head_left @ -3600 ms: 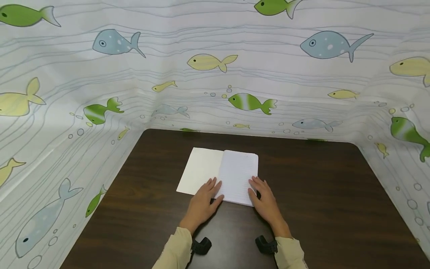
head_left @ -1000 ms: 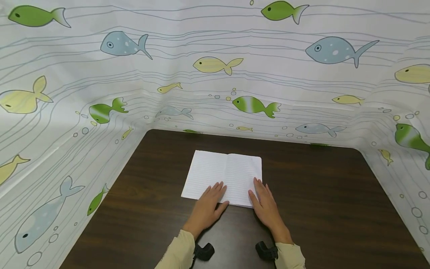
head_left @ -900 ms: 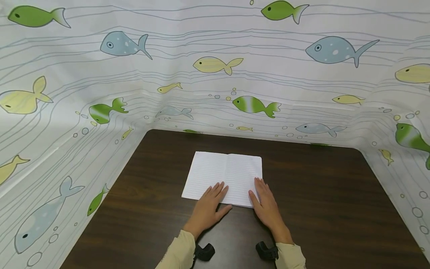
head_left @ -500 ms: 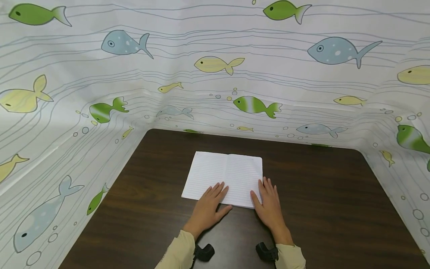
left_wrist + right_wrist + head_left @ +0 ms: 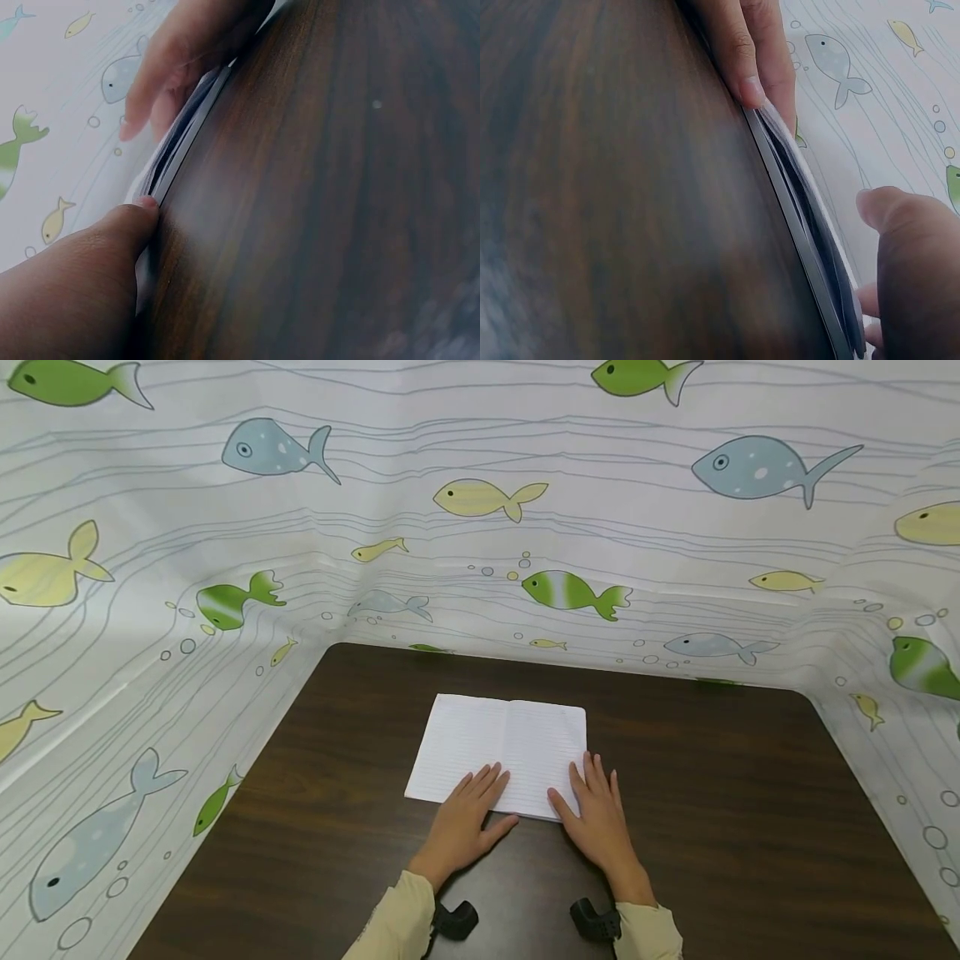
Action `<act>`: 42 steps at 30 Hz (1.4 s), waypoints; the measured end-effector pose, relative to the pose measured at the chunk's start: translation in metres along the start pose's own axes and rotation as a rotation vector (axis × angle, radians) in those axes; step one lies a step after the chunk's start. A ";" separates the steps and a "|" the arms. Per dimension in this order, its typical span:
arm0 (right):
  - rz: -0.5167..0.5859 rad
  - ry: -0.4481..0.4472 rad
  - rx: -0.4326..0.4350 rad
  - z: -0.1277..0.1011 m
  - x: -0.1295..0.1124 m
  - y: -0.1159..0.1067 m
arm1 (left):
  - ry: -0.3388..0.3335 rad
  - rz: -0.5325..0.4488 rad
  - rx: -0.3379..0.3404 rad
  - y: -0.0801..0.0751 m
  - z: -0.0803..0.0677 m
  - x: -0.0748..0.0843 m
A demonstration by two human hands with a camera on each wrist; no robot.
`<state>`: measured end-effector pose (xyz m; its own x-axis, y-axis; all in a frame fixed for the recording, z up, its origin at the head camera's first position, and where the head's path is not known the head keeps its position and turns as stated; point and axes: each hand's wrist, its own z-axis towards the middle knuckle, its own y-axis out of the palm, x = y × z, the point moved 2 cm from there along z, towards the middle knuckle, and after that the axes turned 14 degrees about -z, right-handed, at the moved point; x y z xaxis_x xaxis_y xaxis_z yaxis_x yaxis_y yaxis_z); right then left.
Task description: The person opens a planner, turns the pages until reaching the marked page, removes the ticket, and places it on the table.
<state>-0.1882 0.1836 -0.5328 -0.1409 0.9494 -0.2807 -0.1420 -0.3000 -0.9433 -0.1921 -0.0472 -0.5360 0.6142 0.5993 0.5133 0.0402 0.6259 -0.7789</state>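
An open notebook [image 5: 468, 735] with white lined pages on both sides lies on the dark wooden table. My left hand [image 5: 461, 827] rests with straight fingers on the lower left page by the spine. Its thumb [image 5: 142, 206] lies by the near edge of the notebook. At the lower right corner my right hand [image 5: 600, 818] has its fingers spread along the right edge. In the right wrist view the right thumb [image 5: 889, 206] is lifted over the page, and the layered page edges [image 5: 802, 195] bulge slightly apart.
A dark brown wooden tabletop [image 5: 712, 793] stretches around the notebook. Behind and at both sides stands a white fish-print sheet [image 5: 645, 535]. Each wrist wears a black camera [image 5: 456, 920], below pale sleeves.
Earlier the left side was a plain cream page; it is now lined, a leaf having turned over. Lately the right hand shifted right to the edge, and its thumb then moved inward. Left hand still.
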 end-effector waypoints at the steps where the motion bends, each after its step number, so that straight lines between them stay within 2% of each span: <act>1: 0.004 -0.001 0.000 0.000 0.000 0.000 | -0.006 0.000 -0.004 0.000 0.000 0.000; 9: 0.009 -0.024 0.006 0.000 -0.001 0.001 | -0.050 -0.099 0.044 -0.004 0.002 0.002; 17: 0.025 -0.052 0.011 -0.001 -0.002 -0.001 | -0.094 -0.152 0.066 -0.006 0.000 0.000; 26: 0.111 -0.008 0.057 -0.002 -0.001 -0.001 | -0.190 -0.249 0.069 -0.007 -0.002 -0.001; 31: 0.147 0.012 0.073 -0.004 -0.002 -0.002 | -0.168 -0.314 0.131 -0.009 -0.002 0.000; 33: 0.154 0.013 0.081 -0.004 -0.001 -0.002 | -0.163 -0.348 0.170 -0.010 -0.002 0.000; 36: 0.137 0.004 0.100 -0.005 0.000 -0.002 | -0.158 -0.378 0.294 -0.014 0.001 -0.001; 40: 0.098 -0.007 0.125 -0.004 0.000 -0.001 | -0.153 -0.320 0.518 -0.021 0.003 -0.003; 42: 0.097 -0.005 0.126 -0.003 0.000 0.000 | -0.150 -0.270 0.603 -0.024 0.003 -0.004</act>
<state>-0.1848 0.1844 -0.5332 -0.1650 0.9151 -0.3680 -0.2489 -0.3996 -0.8822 -0.1978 -0.0629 -0.5185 0.5262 0.4184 0.7403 -0.2966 0.9062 -0.3014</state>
